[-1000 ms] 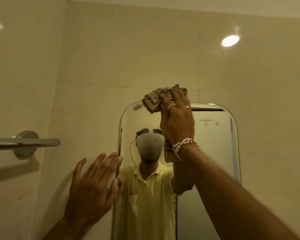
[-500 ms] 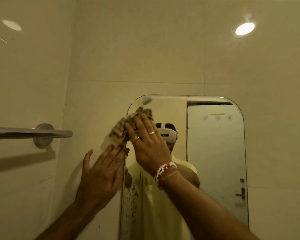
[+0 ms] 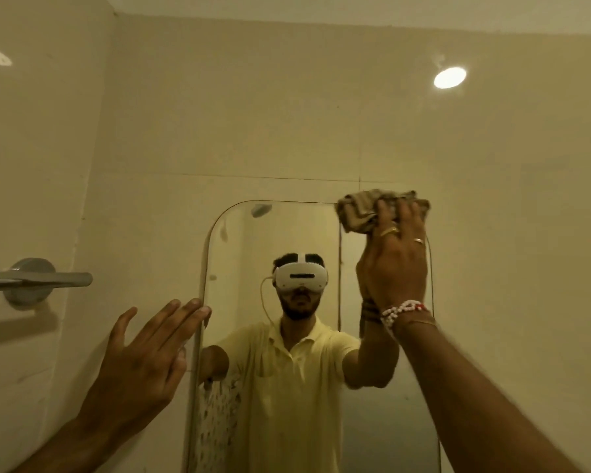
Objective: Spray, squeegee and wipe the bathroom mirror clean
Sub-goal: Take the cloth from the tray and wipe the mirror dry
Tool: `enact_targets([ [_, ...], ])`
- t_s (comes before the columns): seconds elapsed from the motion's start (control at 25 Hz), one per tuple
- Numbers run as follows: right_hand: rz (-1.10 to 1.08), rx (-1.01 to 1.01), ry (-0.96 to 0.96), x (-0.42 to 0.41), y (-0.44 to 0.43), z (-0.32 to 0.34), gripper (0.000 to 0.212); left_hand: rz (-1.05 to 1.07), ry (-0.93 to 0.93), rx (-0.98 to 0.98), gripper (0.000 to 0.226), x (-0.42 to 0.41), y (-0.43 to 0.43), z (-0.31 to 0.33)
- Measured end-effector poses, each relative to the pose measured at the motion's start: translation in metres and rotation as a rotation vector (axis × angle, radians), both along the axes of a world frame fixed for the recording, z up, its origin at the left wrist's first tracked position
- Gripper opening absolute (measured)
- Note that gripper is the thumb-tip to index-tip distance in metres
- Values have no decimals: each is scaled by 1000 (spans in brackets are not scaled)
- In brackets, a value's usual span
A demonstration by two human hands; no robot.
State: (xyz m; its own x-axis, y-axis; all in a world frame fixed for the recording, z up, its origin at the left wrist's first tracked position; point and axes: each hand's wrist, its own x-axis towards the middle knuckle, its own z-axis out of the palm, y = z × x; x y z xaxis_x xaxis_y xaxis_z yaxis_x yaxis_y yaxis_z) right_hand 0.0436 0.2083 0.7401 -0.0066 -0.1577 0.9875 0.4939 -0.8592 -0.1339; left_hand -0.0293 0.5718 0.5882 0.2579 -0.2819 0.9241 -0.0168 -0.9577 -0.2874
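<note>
currently: right hand (image 3: 394,264) raised, fingers curled over a bunched brown cloth (image 3: 359,211), pressing it on the upper right corner of the mirror (image 3: 253,240). left hand (image 3: 144,356) flat, fingers straight and close together, tips touching the mirror's left edge. towel bar (image 3: 48,279) on left wall.

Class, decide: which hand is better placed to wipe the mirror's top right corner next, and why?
Right. The right hand holds the cloth at the top edge of the mirror, near that corner; the left hand is open and empty at its left edge.
</note>
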Motion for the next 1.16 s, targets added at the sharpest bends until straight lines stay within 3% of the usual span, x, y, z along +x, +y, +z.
enact_targets([
  [0.12, 32, 180, 23, 1, -3, -3, 49, -2, -8, 9, 65, 0, 2, 0],
  [0.24, 15, 159, 12, -5, 28, -8, 48, 7, -5, 7, 65, 0, 2, 1],
  [0.44, 47, -175, 16, -15, 113, -42, 61, 3, -28, -9, 65, 5, 1, -3],
  [0.6, 44, -524, -13, -25, 182, -93, 57, -19, -78, -14, 59, 8, -3, -7],
  [0.84, 15, -627, -4, -24, 179, -103, 57, 33, -76, 24, 55, 7, 0, -11],
  [0.92, 39, -555, -8, -21, 152, -92, 56, 24, -68, 10, 58, 5, -1, -10],
  [1.16, 17, -38, -13, -1, 21, -63, 52, -4, -55, -61, 65, 5, -12, -12],
])
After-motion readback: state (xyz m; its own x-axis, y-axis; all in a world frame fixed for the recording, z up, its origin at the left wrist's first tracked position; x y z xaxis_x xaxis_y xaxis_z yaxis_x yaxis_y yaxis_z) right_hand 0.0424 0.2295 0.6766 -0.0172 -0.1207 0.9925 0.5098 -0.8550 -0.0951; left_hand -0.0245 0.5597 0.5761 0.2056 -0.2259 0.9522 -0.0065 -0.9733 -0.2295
